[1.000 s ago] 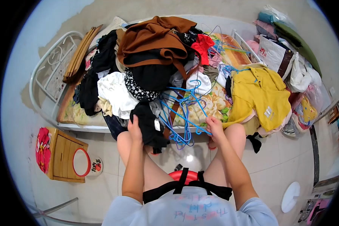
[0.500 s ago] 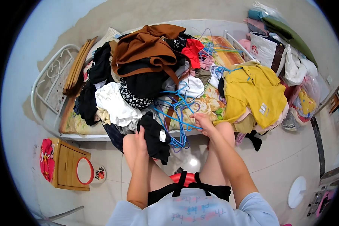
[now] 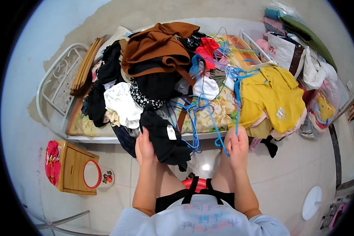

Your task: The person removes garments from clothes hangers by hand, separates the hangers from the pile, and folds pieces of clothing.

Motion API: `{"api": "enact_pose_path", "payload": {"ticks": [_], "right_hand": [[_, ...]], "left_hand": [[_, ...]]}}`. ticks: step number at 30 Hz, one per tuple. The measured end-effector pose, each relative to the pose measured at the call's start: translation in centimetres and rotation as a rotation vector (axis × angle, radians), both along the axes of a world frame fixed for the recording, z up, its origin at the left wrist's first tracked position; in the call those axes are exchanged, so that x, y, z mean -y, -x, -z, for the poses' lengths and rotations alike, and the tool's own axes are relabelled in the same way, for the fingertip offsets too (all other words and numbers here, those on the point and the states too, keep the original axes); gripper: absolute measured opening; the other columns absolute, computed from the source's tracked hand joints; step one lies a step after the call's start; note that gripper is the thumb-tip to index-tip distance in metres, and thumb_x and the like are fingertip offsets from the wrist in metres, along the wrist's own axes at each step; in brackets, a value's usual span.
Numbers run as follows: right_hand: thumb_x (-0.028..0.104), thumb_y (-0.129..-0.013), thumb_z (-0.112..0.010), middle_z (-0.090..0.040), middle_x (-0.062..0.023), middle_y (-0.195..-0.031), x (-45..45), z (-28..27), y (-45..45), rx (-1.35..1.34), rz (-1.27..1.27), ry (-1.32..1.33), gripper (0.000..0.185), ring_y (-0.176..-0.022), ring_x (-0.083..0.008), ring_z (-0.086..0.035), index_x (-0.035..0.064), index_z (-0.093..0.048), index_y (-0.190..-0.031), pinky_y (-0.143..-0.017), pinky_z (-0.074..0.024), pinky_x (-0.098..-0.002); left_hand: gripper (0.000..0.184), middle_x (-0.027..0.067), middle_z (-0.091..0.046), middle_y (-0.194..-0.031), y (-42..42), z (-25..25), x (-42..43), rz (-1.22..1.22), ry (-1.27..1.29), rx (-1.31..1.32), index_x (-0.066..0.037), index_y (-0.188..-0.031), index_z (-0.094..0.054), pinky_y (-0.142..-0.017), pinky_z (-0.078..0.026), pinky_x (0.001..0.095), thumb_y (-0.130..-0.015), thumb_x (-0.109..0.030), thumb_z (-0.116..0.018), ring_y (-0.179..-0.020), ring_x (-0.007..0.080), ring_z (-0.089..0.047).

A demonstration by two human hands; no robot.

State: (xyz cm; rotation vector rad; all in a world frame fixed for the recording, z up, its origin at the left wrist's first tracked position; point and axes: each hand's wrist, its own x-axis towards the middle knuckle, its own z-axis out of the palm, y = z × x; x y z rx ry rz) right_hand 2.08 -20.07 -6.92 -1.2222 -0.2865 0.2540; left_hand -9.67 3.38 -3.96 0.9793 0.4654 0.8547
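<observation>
My left hand is closed on the edge of a black garment with a white label, which hangs above my lap at the bed's front edge. Over my other knee, my right hand grips a blue clothes hanger, its bars reaching up toward the bed. Other blue and purple hangers lie tangled between the two hands, partly behind the black garment. To the right of the held hanger, a yellow shirt is spread out on more clothes.
A heap with a brown coat and a white garment covers much of the bed. Stuffed bags stand at the right. On the floor at left are a wooden cabinet and a red-rimmed bin.
My right hand has moved right and down, drawing a blue hanger away from the tangle and turning it more upright. The black garment in my left hand has shifted slightly.
</observation>
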Motion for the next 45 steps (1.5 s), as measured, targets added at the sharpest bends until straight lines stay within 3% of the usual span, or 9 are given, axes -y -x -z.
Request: {"api": "enact_pose_path", "payload": {"ticks": [5,6,10,14,17,21,25,38,45], "right_hand": [[0.022,-0.096,-0.039,-0.047,-0.0026,-0.055,-0.2,-1.1,0.0,0.267,-0.029,-0.146,0.02,-0.046,-0.0089,-0.045,0.0036,-0.046,-0.092,-0.049,-0.0389,-0.021],[0.017,-0.094,-0.043,-0.061,-0.0101,-0.071,0.1,-1.7,-0.1,0.137,-0.095,-0.161,0.013,-0.062,-0.0148,-0.058,0.0043,-0.046,-0.09,-0.065,-0.0448,-0.0246],[-0.002,-0.084,-0.046,-0.052,-0.0202,-0.121,-2.1,-4.0,1.0,0.202,-0.226,-0.136,0.009,-0.093,-0.0149,-0.055,0.005,-0.044,-0.089,-0.086,-0.04,-0.0269],[-0.004,-0.073,-0.058,-0.05,-0.0024,-0.076,-4.1,-4.3,2.5,0.07,-0.432,-0.11,0.019,-0.073,-0.0095,-0.053,0.0062,-0.044,-0.08,-0.074,-0.042,-0.0231],[-0.004,-0.073,-0.059,-0.052,-0.004,-0.078,-4.5,-3.1,1.6,0.026,-0.399,-0.075,0.018,-0.075,-0.009,-0.052,0.0062,-0.045,-0.075,-0.071,-0.0428,-0.0234],[-0.006,-0.071,-0.059,-0.058,-0.0078,-0.085,-5.3,-4.8,0.2,0.252,-0.134,-0.015,0.018,-0.079,-0.0094,-0.052,0.0051,-0.044,-0.072,-0.071,-0.0425,-0.0232],[-0.007,-0.07,-0.056,-0.058,-0.0094,-0.087,-4.8,-7.3,0.5,0.28,-0.139,-0.058,0.019,-0.08,-0.0096,-0.051,0.0052,-0.043,-0.071,-0.07,-0.0425,-0.0227],[-0.001,-0.069,-0.049,-0.058,-0.0106,-0.086,-6.9,-6.2,-3.2,0.186,-0.244,0.048,0.009,-0.079,-0.0121,-0.052,0.0043,-0.042,-0.072,-0.067,-0.0414,-0.0226],[0.0,-0.073,-0.049,-0.06,-0.0151,-0.091,-9.8,1.9,-6.3,0.7,0.082,0.331,0.003,-0.09,-0.0273,-0.057,0.001,-0.048,-0.075,-0.076,-0.0428,-0.0313]], "left_hand": [[0.04,0.0101,-0.056,-0.11,-0.9,-5.2,4.7,0.115,0.071,-0.195,0.0,-0.117,-0.047,-0.084,-0.048,0.0321,-0.095,-0.032,-0.042,-0.096,0.0203,-0.058],[0.038,0.0104,-0.057,-0.11,-1.3,-4.1,4.4,0.207,0.101,-0.08,0.0,-0.118,-0.046,-0.083,-0.048,0.0322,-0.094,-0.03,-0.043,-0.096,0.0203,-0.058],[0.031,0.0101,-0.055,-0.111,-1.2,-5.3,5.9,0.433,0.179,0.097,-0.001,-0.12,-0.044,-0.084,-0.047,0.03,-0.093,-0.017,-0.047,-0.097,0.0189,-0.056],[0.034,0.0073,-0.056,-0.109,-0.5,-5.0,4.9,0.375,-0.132,0.012,-0.001,-0.116,-0.047,-0.087,-0.042,0.0258,-0.084,-0.002,-0.058,-0.096,0.0137,-0.054],[0.032,0.0054,-0.057,-0.104,1.0,-4.7,1.6,0.2,-0.511,-0.13,0.0,-0.111,-0.05,-0.084,-0.042,0.0238,-0.081,0.0,-0.061,-0.094,0.0118,-0.053],[0.031,0.0055,-0.059,-0.099,2.5,-6.1,-1.9,-0.022,-0.374,-0.17,-0.001,-0.108,-0.05,-0.081,-0.044,0.0237,-0.079,0.005,-0.06,-0.089,0.0109,-0.054],[0.03,0.008,-0.059,-0.1,5.2,-6.9,-5.4,-0.077,-0.422,0.125,-0.001,-0.109,-0.049,-0.082,-0.045,0.0249,-0.081,0.006,-0.055,-0.09,0.0129,-0.056],[0.025,0.01,-0.061,-0.095,7.6,-5.3,-8.4,-0.044,-0.238,-0.001,-0.001,-0.104,-0.05,-0.074,-0.048,0.0241,-0.081,0.003,-0.059,-0.083,0.0131,-0.059],[0.029,0.0077,-0.06,-0.091,4.6,6.4,-14.1,-0.438,-0.471,-0.44,0.002,-0.108,-0.05,-0.063,-0.046,0.0222,-0.083,-0.008,-0.06,-0.075,0.012,-0.058]]}}
